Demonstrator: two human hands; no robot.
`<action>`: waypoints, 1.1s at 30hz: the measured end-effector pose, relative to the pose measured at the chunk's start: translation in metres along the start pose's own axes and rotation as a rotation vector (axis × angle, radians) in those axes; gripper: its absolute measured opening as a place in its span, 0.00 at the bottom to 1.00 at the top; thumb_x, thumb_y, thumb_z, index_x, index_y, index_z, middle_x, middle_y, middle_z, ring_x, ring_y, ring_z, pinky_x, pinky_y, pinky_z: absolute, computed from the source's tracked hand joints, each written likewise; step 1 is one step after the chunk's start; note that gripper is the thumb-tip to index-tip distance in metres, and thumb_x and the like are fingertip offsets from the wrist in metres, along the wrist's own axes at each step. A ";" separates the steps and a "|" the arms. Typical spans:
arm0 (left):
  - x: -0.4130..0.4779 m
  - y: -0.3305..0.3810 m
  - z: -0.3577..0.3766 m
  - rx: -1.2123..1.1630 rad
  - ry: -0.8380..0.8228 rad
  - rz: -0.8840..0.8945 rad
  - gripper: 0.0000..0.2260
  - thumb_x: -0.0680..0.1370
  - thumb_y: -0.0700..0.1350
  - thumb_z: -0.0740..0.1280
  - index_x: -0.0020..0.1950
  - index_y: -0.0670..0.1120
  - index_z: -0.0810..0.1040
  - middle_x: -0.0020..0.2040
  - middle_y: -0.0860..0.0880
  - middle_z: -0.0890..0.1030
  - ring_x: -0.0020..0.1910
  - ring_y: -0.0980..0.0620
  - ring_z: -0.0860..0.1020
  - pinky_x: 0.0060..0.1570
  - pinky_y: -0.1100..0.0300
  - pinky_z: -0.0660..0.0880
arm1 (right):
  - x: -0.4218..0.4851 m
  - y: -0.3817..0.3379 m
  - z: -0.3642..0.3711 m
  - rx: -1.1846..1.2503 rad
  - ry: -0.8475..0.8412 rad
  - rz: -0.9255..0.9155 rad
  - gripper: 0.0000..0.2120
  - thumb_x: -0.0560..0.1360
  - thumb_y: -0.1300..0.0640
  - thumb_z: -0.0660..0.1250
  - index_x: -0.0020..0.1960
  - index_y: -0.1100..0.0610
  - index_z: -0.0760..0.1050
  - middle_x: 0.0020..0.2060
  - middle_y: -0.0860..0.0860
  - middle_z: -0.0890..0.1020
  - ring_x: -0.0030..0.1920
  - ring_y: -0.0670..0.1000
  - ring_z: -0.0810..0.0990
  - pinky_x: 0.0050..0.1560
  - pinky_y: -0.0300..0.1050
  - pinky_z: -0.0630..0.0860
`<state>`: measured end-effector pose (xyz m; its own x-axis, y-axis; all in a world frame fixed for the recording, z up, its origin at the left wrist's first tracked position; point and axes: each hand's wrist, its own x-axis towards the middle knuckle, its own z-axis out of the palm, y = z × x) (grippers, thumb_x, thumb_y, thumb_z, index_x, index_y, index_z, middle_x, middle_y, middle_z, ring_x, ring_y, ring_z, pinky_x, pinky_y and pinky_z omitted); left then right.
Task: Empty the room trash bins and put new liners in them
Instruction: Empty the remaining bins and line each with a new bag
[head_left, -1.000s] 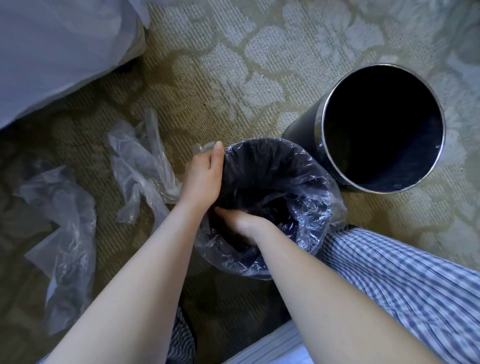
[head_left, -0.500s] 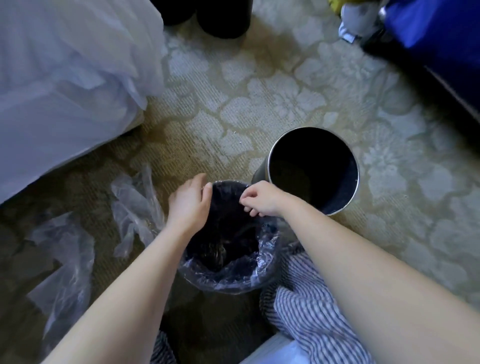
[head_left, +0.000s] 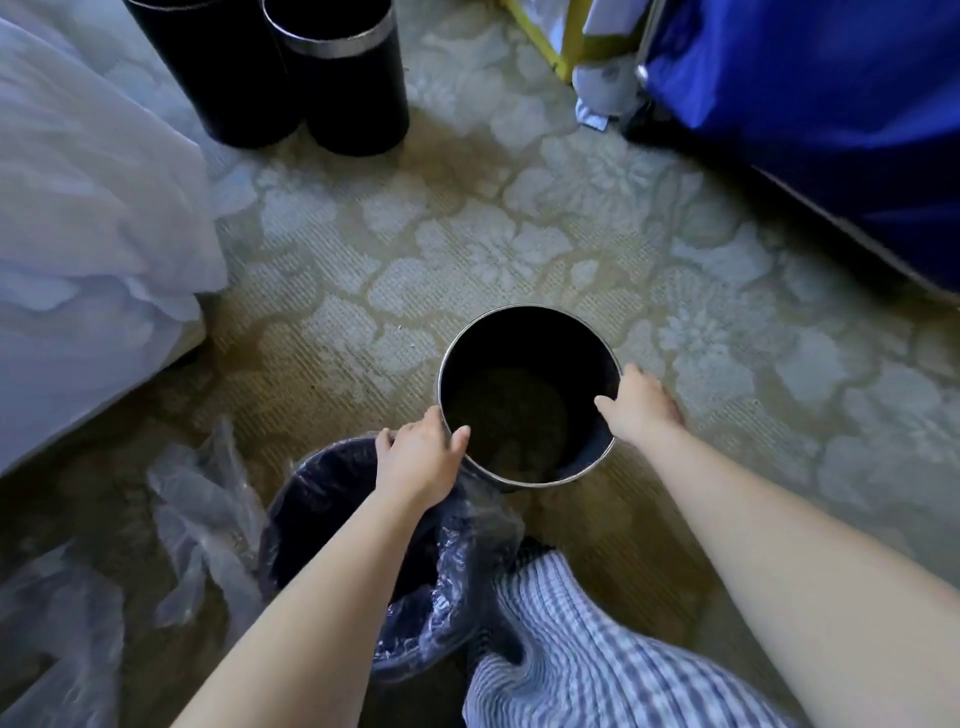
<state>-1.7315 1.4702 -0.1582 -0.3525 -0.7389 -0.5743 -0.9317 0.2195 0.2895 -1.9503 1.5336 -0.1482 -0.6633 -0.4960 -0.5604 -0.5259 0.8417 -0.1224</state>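
The left hand (head_left: 421, 460) is gripping the bare bin (head_left: 524, 310) at its near-left rim, the right hand (head_left: 641, 408) at its right rim. The lined bin (head_left: 322, 499) is sitting just beside it, near-left; carpet (head_left: 493, 234) is lying open beyond.

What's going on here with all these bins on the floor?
A person is relining trash bins. Their left hand and right hand grip opposite sides of the rim of an unlined black bin standing on the carpet. Nearer to them, a lined bin already wears a clear liner. Loose clear bags lie to its left, and two more black bins stand farther off.
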 end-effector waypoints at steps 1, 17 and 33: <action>0.004 0.002 0.003 -0.015 -0.009 -0.017 0.18 0.82 0.56 0.52 0.64 0.45 0.67 0.58 0.43 0.79 0.62 0.43 0.72 0.67 0.48 0.57 | 0.003 0.005 0.004 0.006 -0.011 0.035 0.22 0.78 0.52 0.63 0.67 0.62 0.64 0.65 0.61 0.72 0.64 0.62 0.73 0.59 0.52 0.71; -0.025 0.016 0.006 -0.752 0.154 0.004 0.17 0.80 0.50 0.62 0.69 0.53 0.69 0.59 0.54 0.79 0.64 0.55 0.74 0.69 0.51 0.64 | -0.034 0.047 -0.017 0.200 0.246 -0.130 0.19 0.80 0.59 0.57 0.31 0.58 0.61 0.44 0.68 0.79 0.45 0.65 0.76 0.39 0.47 0.59; -0.240 0.012 -0.135 -1.059 0.724 0.235 0.18 0.80 0.40 0.62 0.70 0.50 0.71 0.57 0.49 0.79 0.54 0.54 0.78 0.55 0.62 0.74 | -0.237 0.010 -0.147 0.392 0.542 -0.511 0.22 0.77 0.61 0.60 0.26 0.56 0.56 0.22 0.50 0.61 0.29 0.55 0.61 0.34 0.47 0.57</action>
<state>-1.6457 1.5640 0.0870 -0.0605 -0.9980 0.0168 -0.2165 0.0295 0.9758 -1.8770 1.6280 0.1038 -0.6106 -0.7856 0.1002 -0.6745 0.4496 -0.5856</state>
